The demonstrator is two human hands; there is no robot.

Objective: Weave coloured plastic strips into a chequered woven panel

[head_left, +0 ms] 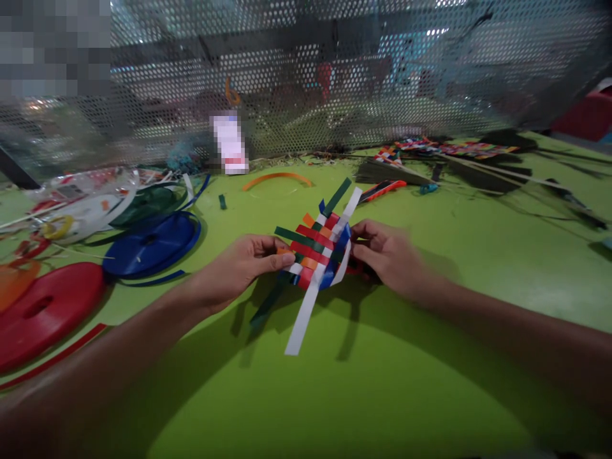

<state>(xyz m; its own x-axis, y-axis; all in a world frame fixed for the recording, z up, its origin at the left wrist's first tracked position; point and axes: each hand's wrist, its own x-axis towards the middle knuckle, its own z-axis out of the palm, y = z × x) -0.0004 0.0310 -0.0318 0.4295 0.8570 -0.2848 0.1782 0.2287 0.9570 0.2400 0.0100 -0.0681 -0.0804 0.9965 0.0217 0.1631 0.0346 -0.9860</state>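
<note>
Between my hands is a small woven piece of ribbon strips (313, 245) in red, green, orange, blue and white, held just over the green table. Its left edge is pinched between the thumb and fingers of my left hand (255, 258). At the right side, my right hand (382, 248) has its fingers closed at a blue and white strip that curves up from the weave. Loose ends stick out: a long white one points toward me, and green and white ones point away. The tips of my right fingers are partly hidden behind the strips.
Rolls of red ribbon (52, 319), blue ribbon (153, 245) and green ribbon (148, 207) lie at left. An orange utility knife (382, 190) lies beyond the weave. Dark fan-like pieces (482, 169) are at back right. A perforated metal screen (296, 83) stands behind the table (335, 395).
</note>
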